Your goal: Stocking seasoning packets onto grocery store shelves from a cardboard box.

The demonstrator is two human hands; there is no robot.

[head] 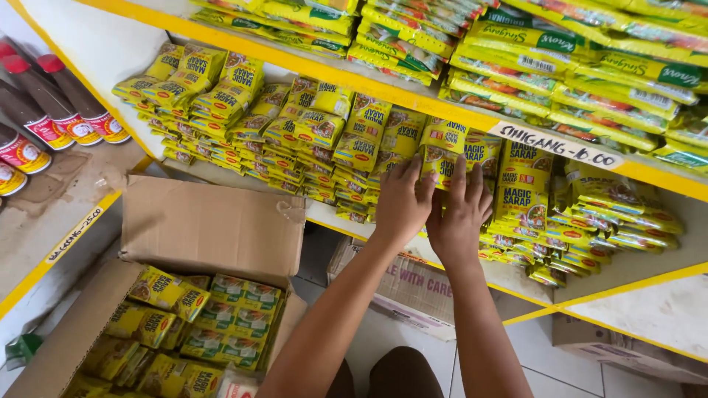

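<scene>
Sachets are being squared up on the shelf: left hand and right hand are pressed flat against the stack, fingers spread, nothing gripped. More stock is seen in the carton below-left; next, likely, a fresh handful is fetched from it.

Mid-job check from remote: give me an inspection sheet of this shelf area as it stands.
Surface: white shelf with yellow edging, packed with stock.
Job's things: yellow seasoning sachets, both hands pressed on one stack.
Clutter: open cardboard box of sachets on the floor; second box under the shelf.
Grippers: left hand and right hand flat, fingers spread.
Cables: nothing seen.
Surroundings: red-capped sauce bottles at left; green-yellow packets on the shelf above.
</scene>
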